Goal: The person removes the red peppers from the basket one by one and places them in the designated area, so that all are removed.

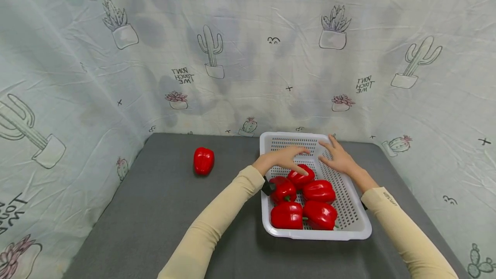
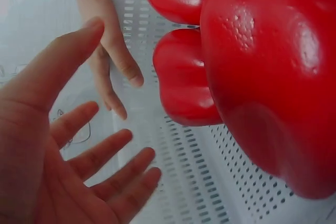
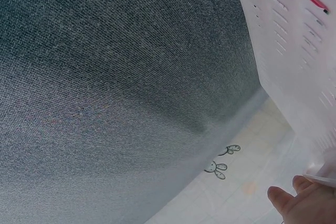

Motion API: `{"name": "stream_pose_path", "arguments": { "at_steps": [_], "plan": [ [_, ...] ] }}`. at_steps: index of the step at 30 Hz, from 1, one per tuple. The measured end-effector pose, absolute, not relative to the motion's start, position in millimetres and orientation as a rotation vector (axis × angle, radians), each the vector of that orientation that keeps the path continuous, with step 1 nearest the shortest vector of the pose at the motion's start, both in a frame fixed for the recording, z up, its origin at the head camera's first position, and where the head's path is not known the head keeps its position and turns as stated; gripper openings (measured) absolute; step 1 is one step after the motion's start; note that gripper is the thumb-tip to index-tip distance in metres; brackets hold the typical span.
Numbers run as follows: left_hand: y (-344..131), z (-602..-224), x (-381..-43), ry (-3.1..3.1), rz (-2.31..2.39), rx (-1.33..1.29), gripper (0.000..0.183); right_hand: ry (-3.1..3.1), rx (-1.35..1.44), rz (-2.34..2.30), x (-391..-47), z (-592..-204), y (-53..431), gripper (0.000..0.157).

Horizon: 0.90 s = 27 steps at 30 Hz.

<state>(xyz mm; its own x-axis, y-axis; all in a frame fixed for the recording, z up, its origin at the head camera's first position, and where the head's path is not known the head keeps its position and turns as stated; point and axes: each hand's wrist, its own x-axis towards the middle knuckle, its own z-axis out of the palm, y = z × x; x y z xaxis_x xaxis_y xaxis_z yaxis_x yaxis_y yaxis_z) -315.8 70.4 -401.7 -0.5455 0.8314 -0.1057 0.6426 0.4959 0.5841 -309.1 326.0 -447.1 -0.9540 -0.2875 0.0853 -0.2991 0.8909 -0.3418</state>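
Note:
A white perforated basket (image 1: 350, 193) holds several shiny red bell peppers (image 1: 319, 191), mostly toward its near end. Over the basket's far half hangs my left hand (image 1: 286, 159), fingers spread and relaxed. In the left wrist view, that left hand (image 2: 79, 166) has nothing in its grasp, beside a large near pepper (image 2: 262, 77). My right hand (image 1: 338, 157) is at the basket's right side near the far corner, fingers extended. In the right wrist view only part of the right hand (image 3: 310, 203) shows by the rim; whether it touches is unclear.
One more red bell pepper (image 1: 203, 161) lies on the dark grey table (image 1: 166, 210), left of the basket. A pale sheet with cactus prints (image 1: 248, 55) hangs behind and along both sides of the table. A black strap device (image 1: 267, 186) sits on the left wrist.

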Motion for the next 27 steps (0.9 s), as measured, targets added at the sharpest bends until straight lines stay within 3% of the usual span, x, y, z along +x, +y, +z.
{"name": "stream_pose_path", "arguments": {
  "at_steps": [27],
  "plan": [
    [92, -423, -309, 2.308, 0.520, 1.113, 0.073, -3.038, 0.495, 0.577, -304, -445, 328, 0.060]
  ]
}}
